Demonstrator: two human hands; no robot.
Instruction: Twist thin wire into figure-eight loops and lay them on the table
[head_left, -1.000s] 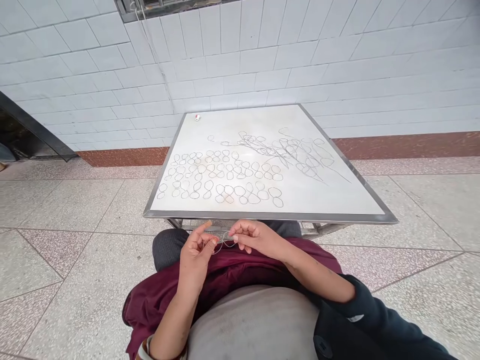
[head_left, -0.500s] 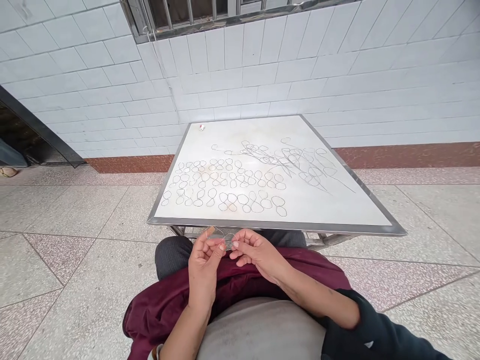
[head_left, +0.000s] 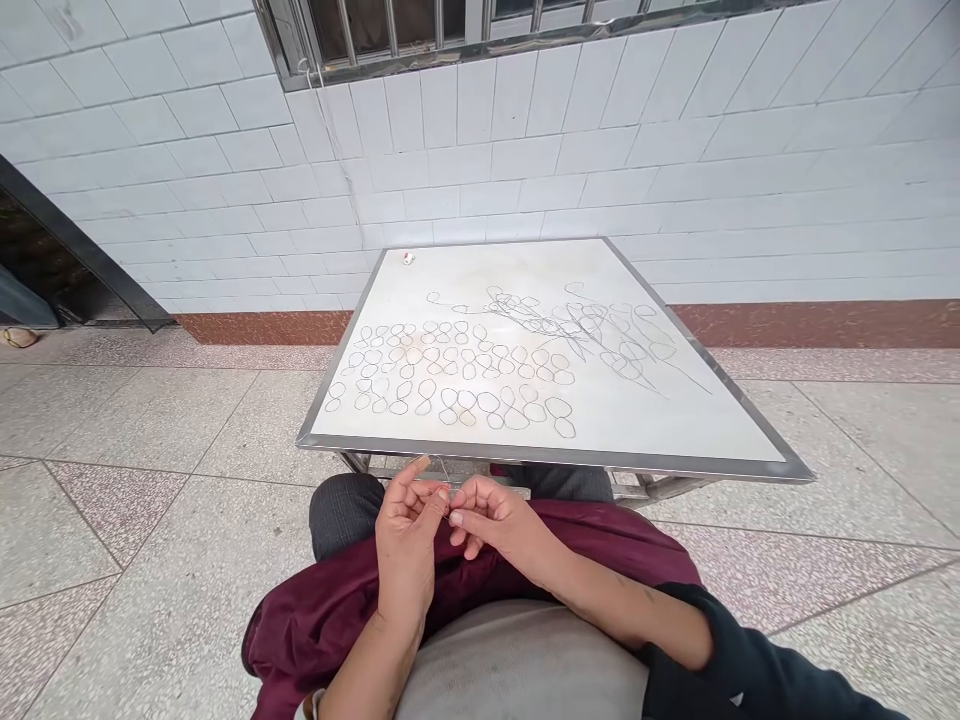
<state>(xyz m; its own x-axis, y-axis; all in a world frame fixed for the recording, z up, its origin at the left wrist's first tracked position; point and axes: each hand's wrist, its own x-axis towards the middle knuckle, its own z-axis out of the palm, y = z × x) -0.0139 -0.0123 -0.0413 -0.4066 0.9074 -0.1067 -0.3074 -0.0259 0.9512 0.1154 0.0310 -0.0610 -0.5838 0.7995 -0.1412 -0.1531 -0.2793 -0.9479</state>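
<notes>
The left hand [head_left: 407, 525] and right hand [head_left: 491, 518] pinch the thin wire [head_left: 444, 467], grips side by side, its visible strand pointing far toward the worktop [head_left: 675, 430].

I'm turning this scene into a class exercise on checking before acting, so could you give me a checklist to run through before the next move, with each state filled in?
1. Left hand has a closed grip on the wire: ok.
2. Right hand is at the wire too, pinched close beside the left: ok.
3. Shape of the held wire is right: cannot tell; the hands hide most of it.
4. Looped wires lie fully on the table: ok, grouped in rows.
5. Loose wires are separated: not ok; they overlap in a tangle.
</notes>
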